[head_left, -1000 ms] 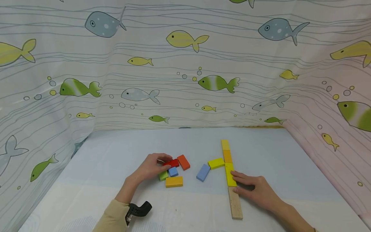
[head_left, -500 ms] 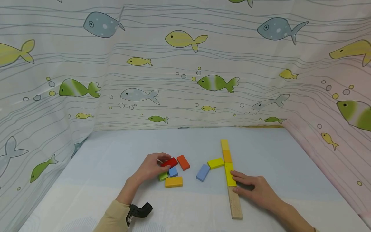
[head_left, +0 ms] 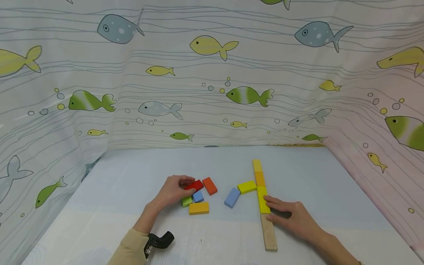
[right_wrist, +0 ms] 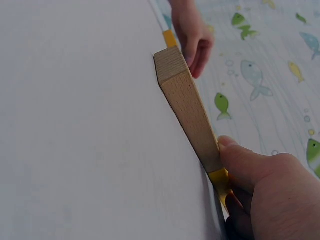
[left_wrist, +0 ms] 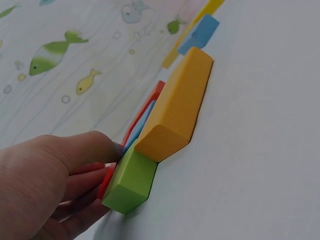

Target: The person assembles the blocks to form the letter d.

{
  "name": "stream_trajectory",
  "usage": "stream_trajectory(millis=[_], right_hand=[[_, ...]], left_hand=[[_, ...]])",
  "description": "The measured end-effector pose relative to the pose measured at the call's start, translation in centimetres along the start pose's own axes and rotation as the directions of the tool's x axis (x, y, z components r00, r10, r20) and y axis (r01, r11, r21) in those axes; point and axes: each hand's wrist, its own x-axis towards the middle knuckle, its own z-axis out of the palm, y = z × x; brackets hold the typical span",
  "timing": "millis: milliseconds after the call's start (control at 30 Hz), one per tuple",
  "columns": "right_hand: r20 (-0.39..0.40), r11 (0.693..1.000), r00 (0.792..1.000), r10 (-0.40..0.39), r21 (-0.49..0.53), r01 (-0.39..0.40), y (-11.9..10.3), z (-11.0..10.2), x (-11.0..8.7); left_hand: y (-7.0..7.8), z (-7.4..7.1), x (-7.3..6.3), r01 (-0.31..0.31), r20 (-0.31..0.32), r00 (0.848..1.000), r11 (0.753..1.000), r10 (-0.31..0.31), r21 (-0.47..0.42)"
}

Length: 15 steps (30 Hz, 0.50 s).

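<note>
My left hand (head_left: 173,189) pinches a red block (head_left: 194,186) between thumb and fingers. Just below that block lie a small blue block (head_left: 198,196) and a green block (head_left: 186,201); an orange-yellow block (left_wrist: 175,105) borders the green one in the left wrist view. To the right, a straight row runs away from me: a bare wooden block (head_left: 269,232), a yellow block (head_left: 262,200), an orange block (head_left: 260,179) and a lighter yellow block (head_left: 257,165). My right hand (head_left: 296,217) rests its fingertips on the yellow block and its thumb by the wooden block's far end.
An orange-red block (head_left: 210,186) lies right of the red one. Between hand and row are a light blue block (head_left: 232,197) and a second yellow block (head_left: 247,187), its end against the row. A fish-patterned curtain (head_left: 202,129) hangs behind the table (head_left: 212,243).
My left hand has drawn the red block slightly left, widening the gap to the orange-red block. My right hand has stayed at the row.
</note>
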Motion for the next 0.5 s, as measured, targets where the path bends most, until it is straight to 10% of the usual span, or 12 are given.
stream_trajectory(millis=[500], right_hand=[[0.006,1.000,1.000,0.014,0.012,-0.014,0.03,-0.01,-0.04]], left_hand=[[0.28,0.21,-0.05,0.020,-0.064,0.998,1.000,-0.019,0.005]])
